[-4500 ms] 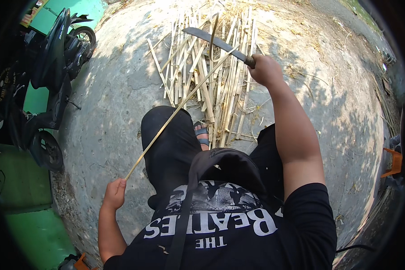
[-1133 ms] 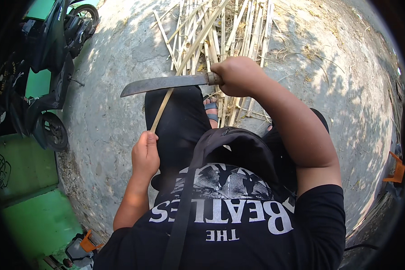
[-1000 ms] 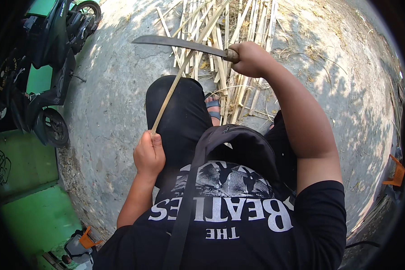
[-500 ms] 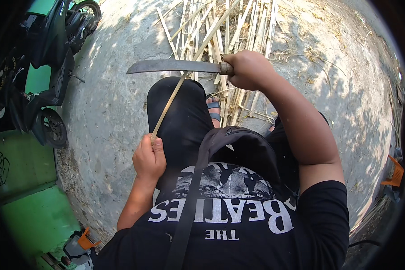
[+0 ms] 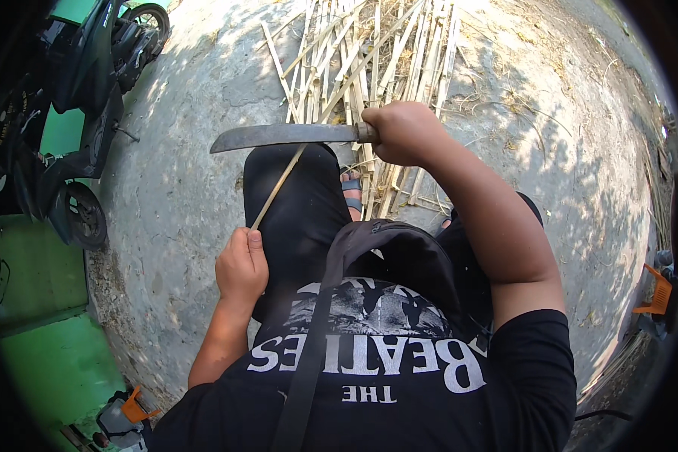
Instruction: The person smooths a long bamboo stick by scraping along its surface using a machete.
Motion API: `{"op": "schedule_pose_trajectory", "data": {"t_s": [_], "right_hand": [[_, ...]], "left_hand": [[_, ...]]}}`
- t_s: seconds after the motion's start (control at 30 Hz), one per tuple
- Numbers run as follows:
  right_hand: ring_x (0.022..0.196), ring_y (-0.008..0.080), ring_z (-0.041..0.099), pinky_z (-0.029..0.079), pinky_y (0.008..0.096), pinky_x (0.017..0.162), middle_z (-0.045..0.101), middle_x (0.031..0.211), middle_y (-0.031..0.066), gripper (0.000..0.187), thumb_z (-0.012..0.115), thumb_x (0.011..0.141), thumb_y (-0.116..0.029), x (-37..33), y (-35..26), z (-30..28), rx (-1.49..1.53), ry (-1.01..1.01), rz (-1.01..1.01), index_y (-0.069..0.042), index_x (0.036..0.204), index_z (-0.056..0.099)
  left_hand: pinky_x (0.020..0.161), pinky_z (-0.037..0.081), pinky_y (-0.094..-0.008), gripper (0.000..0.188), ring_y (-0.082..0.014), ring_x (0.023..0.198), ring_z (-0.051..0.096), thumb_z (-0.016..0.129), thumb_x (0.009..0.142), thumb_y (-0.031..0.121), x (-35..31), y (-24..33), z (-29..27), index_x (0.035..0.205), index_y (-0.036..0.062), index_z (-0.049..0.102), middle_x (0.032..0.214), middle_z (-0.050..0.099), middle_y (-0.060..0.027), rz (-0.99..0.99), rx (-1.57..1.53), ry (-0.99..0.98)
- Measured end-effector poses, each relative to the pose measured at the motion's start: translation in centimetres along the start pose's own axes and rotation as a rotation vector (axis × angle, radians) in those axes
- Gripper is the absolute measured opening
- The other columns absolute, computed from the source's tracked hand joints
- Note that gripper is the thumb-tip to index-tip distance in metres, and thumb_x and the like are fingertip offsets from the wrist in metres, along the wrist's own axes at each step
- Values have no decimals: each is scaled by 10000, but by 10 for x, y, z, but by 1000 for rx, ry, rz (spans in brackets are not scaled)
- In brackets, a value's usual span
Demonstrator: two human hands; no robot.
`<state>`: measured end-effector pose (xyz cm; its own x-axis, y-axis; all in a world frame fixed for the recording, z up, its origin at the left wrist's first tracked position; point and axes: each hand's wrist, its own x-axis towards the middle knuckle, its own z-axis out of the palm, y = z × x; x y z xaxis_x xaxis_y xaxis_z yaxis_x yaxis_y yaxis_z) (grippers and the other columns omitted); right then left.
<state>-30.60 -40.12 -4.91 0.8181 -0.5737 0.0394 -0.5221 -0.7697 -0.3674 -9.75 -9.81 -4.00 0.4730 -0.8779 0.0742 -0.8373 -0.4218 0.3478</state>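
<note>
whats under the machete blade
A bamboo strip held in the left hand passes beneath the machete blade, with the black-trousered left knee and concrete showing around it. The blade covers a short piece of strip, so any contact there can't be seen.

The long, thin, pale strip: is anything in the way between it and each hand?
Yes, for the right hand: the long grey-bladed knife it grips crosses over the long, thin, pale strip; whether they touch, I can't tell. Nothing visible stands between the left hand and the strip: it grips the near end directly.
</note>
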Motion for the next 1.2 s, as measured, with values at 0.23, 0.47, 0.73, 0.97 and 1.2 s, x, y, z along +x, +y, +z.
{"op": "schedule_pose_trajectory", "data": {"t_s": [0.23, 0.47, 0.73, 0.97, 1.2], "right_hand": [[956, 354, 702, 556, 482, 846, 728, 916, 151, 197, 667, 759, -160, 16, 13, -4, 134, -162, 163, -102, 942, 706], [806, 391, 692, 555, 509, 732, 688, 779, 166, 168, 677, 733, -148, 5, 6, 3, 42, -8, 81, -104, 894, 663], [810, 411, 677, 539, 518, 723, 680, 776, 173, 155, 685, 708, -154, 18, 10, 11, 103, -13, -6, -82, 841, 651], [893, 354, 714, 566, 487, 786, 728, 879, 138, 241, 676, 743, -176, 11, 8, -2, 15, -112, 36, -123, 976, 700], [888, 361, 712, 566, 473, 806, 719, 880, 153, 218, 672, 750, -170, 11, 0, -2, 3, -152, 20, -97, 954, 701]], "left_hand": [[612, 465, -548, 308, -468, 708, 628, 482, 1069, 288, 2, -1, 8, 945, 34, 604, 791, 649, -214, 67, 70, 132], [624, 474, -529, 300, -446, 715, 641, 506, 1054, 298, 1, 13, -5, 974, 26, 604, 782, 649, -194, 40, -32, 40], [630, 477, -509, 331, -437, 726, 652, 538, 1037, 328, 5, 6, 4, 1029, 7, 620, 766, 646, -202, 82, -15, 80], [659, 488, -533, 289, -450, 752, 644, 520, 1045, 295, 8, 14, -8, 992, 24, 604, 806, 654, -204, 67, -34, 23], [635, 474, -543, 292, -468, 737, 633, 486, 1068, 270, 13, 22, -1, 983, 20, 610, 795, 656, -221, 77, 32, -8]]}}
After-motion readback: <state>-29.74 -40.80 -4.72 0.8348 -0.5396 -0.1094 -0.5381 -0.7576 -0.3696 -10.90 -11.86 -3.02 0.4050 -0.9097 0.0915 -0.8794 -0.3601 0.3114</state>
